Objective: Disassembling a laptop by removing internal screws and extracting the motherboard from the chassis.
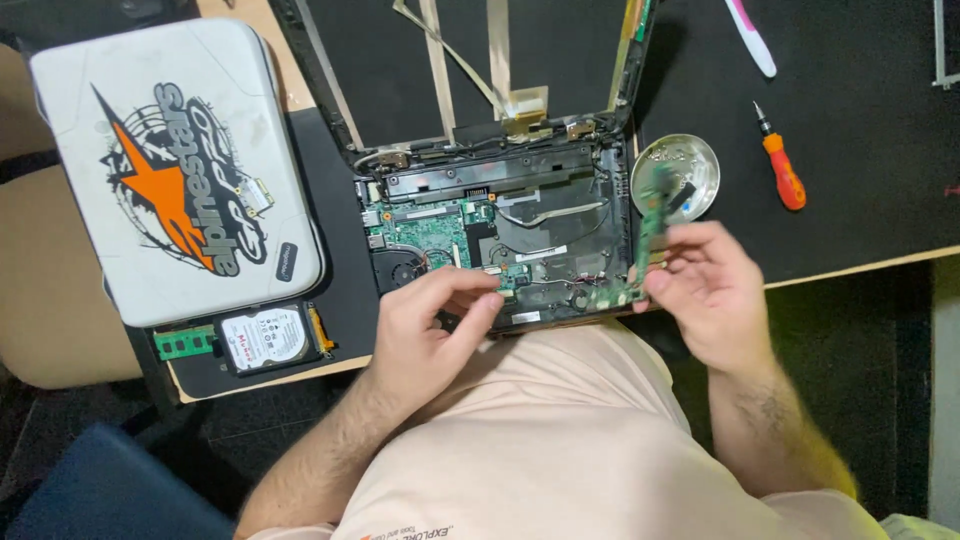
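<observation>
The work surface is a black mat [860, 150] that covers a light wooden table [250, 20], whose bare edge shows at the top left and along the front. In the middle of the mat lies an opened laptop [500, 230] with its cover removed, so the green main board [430, 235], a round fan [400, 270] and flat ribbon cables [497, 50] are visible. The left hand [430, 325] rests on the front edge of the laptop, its fingers bent and its fingertips [490, 285] touching the parts near the middle of the front edge; it is half closed, and I cannot tell if it holds something small. The right hand [705, 290] is closed around the lower end of a narrow green circuit board [648, 225], which stands almost upright at the right side of the laptop, lifted above the chassis. Just behind this board is a round metal dish [700, 160] on the mat. Further right lies an orange screwdriver [782, 165], and above it a white and pink tool [750, 35]. On the left side a white laptop cover [180, 160] with an orange and black sticker lies partly over the table edge. In front of it are a hard drive [263, 338] and, just beside it, a green memory stick [185, 343]. Below the table the floor is dark, and a blue seat [110, 490] shows at the bottom left.
</observation>
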